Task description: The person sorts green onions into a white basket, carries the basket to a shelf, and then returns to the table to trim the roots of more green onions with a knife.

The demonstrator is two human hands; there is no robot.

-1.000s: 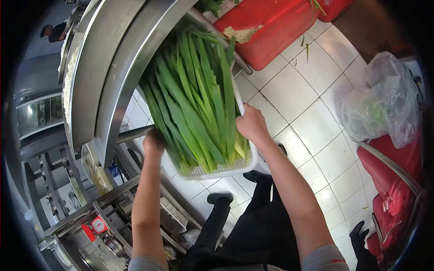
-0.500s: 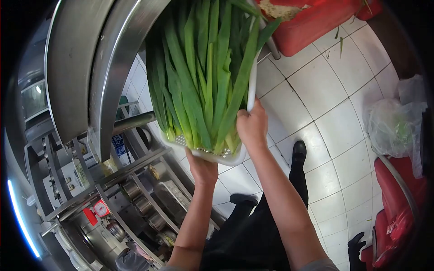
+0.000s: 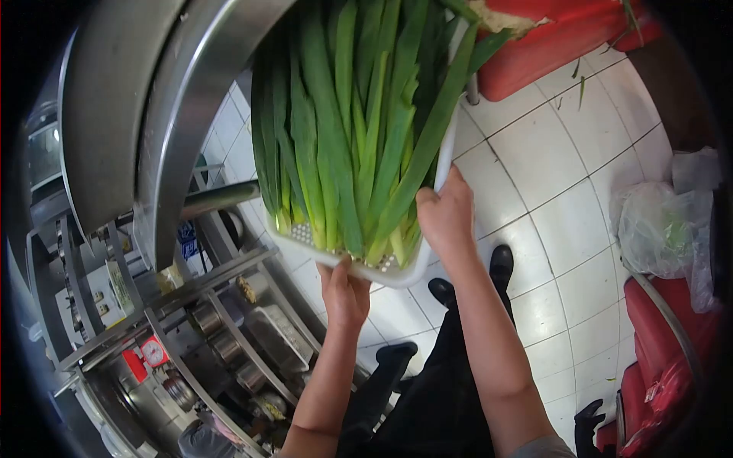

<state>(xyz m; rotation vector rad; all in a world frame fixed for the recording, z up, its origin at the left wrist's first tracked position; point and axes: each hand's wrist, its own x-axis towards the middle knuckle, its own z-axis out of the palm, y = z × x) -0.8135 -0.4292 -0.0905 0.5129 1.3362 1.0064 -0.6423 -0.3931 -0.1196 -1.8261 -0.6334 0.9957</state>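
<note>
A white perforated plastic basket (image 3: 397, 278) is tilted in front of me, loaded with long green leeks (image 3: 355, 160). The pale leek ends lie toward me, and the leaves reach past the top of the view. My left hand (image 3: 345, 296) grips the near rim, its thumb over the edge and the other fingers mostly hidden beneath. My right hand (image 3: 449, 212) is closed around the right side rim. At the upper left, the basket's far side comes close to a curved steel edge (image 3: 191, 114).
A metal shelf rack (image 3: 221, 294) with pots and a red scale (image 3: 146, 356) stands at left. A red bin (image 3: 534, 53) is at upper right. Red chairs (image 3: 664, 328) and a plastic bag (image 3: 657, 221) line the right side. Dark shoes (image 3: 500, 265) stand on the white tiles.
The basket of leeks and both hands have shifted slightly right in the view. My left thumb now shows over the near rim. The shoes appear in different places, with another one visible.
</note>
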